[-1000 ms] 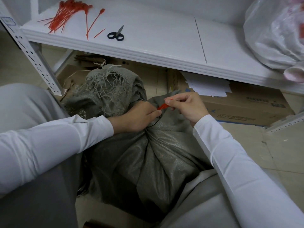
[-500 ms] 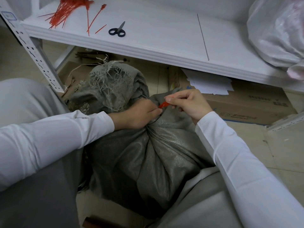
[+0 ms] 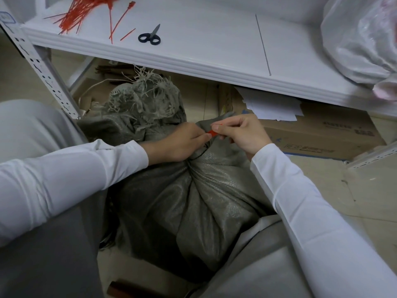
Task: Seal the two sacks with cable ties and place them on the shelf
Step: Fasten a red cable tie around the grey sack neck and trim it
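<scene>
A grey woven sack [image 3: 193, 207] stands on the floor between my knees, its neck gathered into a bunch. My left hand [image 3: 180, 145] grips that bunched neck from the left. My right hand [image 3: 238, 134] pinches a red cable tie [image 3: 212, 132] right at the neck, fingertips touching those of the left hand. The frayed mouth of the sack [image 3: 148, 97] flops away toward the shelf. A translucent white sack [image 3: 363, 39] lies on the white shelf [image 3: 214, 44] at the far right.
A pile of red cable ties [image 3: 83, 14] and black-handled scissors [image 3: 149, 36] lie on the shelf's left part. Under the shelf sit a cardboard box [image 3: 322, 134] with white papers [image 3: 275, 104]. A perforated shelf post [image 3: 40, 67] stands at left.
Both hands stay at the sack's neck with the red tie; the view has shifted slightly, otherwise little differs.
</scene>
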Demonstrator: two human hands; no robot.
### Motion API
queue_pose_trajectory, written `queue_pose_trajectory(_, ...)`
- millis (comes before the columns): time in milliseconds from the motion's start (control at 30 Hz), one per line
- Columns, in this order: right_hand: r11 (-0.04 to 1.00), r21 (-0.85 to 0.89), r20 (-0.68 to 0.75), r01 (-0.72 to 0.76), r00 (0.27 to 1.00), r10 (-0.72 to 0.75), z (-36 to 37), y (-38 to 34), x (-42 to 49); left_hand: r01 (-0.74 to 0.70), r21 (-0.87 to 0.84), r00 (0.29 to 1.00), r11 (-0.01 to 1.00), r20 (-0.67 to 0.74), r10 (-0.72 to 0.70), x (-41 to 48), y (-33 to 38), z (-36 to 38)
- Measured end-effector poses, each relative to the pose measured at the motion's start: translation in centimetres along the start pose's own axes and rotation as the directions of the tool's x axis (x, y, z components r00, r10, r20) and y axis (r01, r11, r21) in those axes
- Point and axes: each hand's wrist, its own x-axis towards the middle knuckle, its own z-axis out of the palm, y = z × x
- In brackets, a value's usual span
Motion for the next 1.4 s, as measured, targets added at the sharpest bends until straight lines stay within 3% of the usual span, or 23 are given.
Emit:
queue_pose_trajectory(300,0.998,0.047,-0.133,-0.031,0.99,0.037,-0.2,0.0,-0.2,0.044,-0.005,0.999,0.999,-0.012,-0.044,0.3,0.6,-0.3)
queue_pose_trajectory(967,0.993,0.115,-0.093,0.029,0.995,-0.018,1.9,-0.2,-1.1,0.001,0.04,1.0,0.999,0.014,-0.001,-0.4,0.0,-1.4)
queue_pose_trajectory(1400,0.993,0.114,-0.264,-0.004,0.964,0.034,0.7,-0.2,-0.4,0.022,0.059,0.998,0.998,-0.059,-0.019,0.3,1.5,-1.4)
